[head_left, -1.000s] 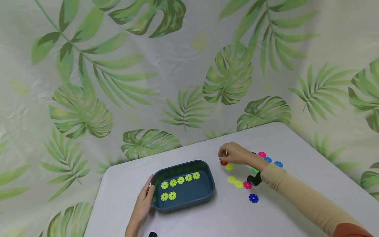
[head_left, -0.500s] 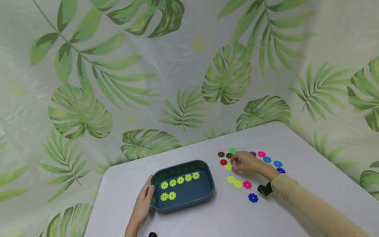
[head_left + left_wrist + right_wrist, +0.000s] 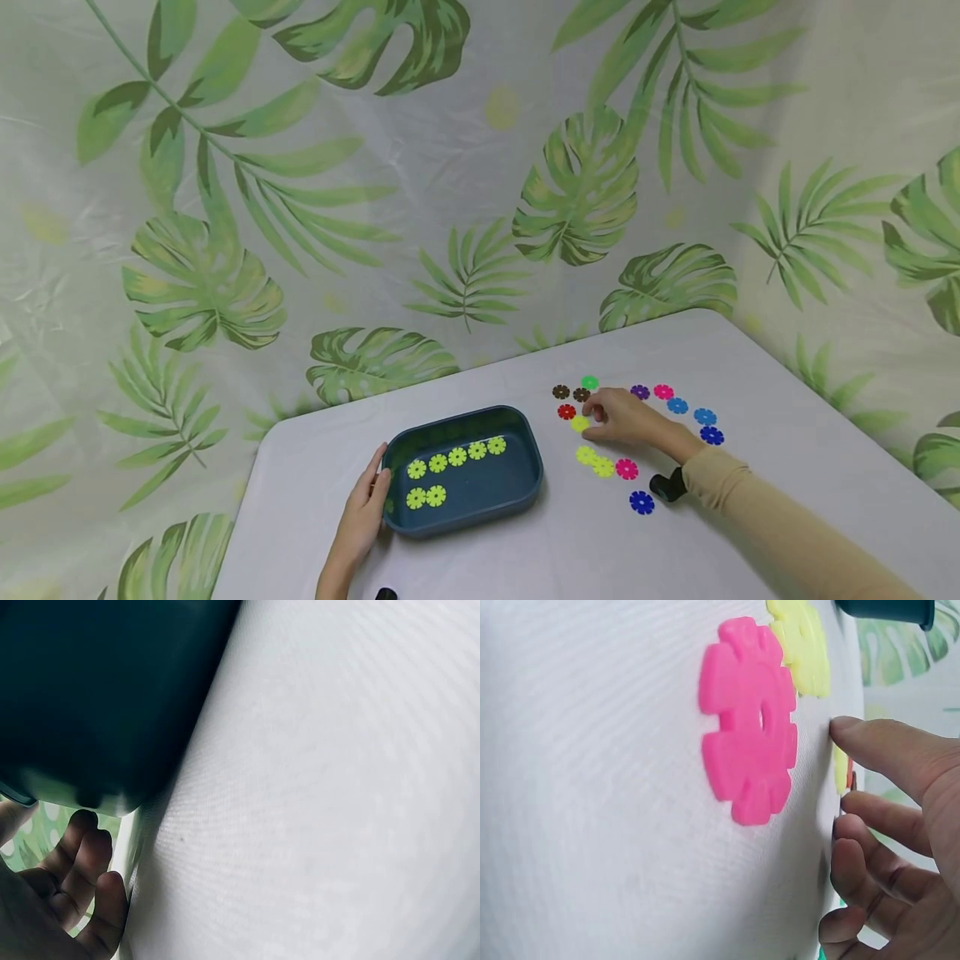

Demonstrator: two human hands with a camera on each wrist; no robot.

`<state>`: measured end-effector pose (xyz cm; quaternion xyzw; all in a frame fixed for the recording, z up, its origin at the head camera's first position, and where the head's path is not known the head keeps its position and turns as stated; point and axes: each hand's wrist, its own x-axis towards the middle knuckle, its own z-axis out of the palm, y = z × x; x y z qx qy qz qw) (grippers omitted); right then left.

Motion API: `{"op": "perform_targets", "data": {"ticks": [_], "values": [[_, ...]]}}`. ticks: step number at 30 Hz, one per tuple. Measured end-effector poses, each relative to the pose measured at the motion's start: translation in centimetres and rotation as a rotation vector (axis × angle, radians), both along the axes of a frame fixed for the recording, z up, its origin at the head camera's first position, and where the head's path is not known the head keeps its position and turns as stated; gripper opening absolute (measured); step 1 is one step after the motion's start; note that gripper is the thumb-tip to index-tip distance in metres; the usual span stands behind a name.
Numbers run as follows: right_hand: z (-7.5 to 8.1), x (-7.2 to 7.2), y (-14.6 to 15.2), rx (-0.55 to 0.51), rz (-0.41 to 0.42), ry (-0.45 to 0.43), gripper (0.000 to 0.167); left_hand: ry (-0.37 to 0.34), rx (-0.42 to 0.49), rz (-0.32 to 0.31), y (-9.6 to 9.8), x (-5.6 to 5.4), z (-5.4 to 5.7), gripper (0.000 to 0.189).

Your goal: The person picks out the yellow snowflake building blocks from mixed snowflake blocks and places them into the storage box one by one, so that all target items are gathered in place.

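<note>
L hand point(image 3: 363, 510) is at the tub's left end, thumb by the rim, fingers a bit bent; can't tell if it grips or just rests. If it shoves, the tub point(image 3: 487, 483) may slide or tip, & the 7 yellow wheels point(image 3: 457, 456) in it, 5 in one row & 2 in another, may get mixed up. R of the tub is the lone yellow wheel point(image 3: 580, 424), w/ R hand point(image 3: 628, 418) just past it. That hand is abt half open, thumb & pointer apart, nothing seen btwn them. The wheel looks thin & flat, so fingertips could prob. slip or knock the red wheel point(image 3: 566, 412) beside it. More to the R of the tub, the black thing point(image 3: 667, 486) by the wrist might bump the dark blue wheel point(image 3: 642, 502) if it dips.

Hard to see: a black bit point(image 3: 386, 594), below the tub's left end, is cut off. The left wrist view gets only part of the tub, v. dark. R of the tub, R hand may cover more wheels; can't tell.
</note>
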<state>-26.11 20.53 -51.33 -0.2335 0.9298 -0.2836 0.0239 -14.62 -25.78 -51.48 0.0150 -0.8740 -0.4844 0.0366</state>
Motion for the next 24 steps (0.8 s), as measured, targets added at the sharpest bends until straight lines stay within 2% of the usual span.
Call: {"op": "perform_targets", "data": {"ticks": [9, 24], "values": [[-0.09, -0.49, -0.62, -0.002, -0.009, 0.006, 0.026, -0.001, 0.008, -0.006, -0.18, 0.05, -0.09, 0.055], [0.2, -0.29, -0.61, -0.01, -0.016, -0.009, 0.024, -0.008, 0.019, -0.004, -0.14, 0.01, 0.04, 0.054]]}}
